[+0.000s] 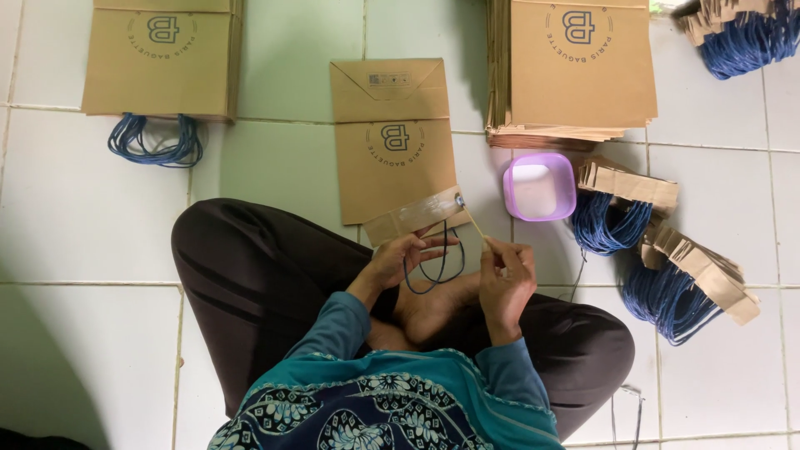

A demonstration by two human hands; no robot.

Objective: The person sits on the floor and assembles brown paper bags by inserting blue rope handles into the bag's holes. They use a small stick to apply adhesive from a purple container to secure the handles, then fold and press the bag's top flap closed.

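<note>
We note the left hand (398,257) closed on a cardboard strip (414,216) with its blue cord handle (435,265) looped below. The right hand (505,268) pinches a thin stick (472,221), tip at the strip's end. In our judgement gluing is under way; pressing the strip into the flat paper bag (392,137) just beyond needs square alignment. A purple tub (540,186) sits beside, bag stacks (582,71) farther.

Light: soft, even daylight, fairly bright.
Shadow: dark patch on floor (50,367), lower left.
Focus: sharp throughout; no glare.
</note>
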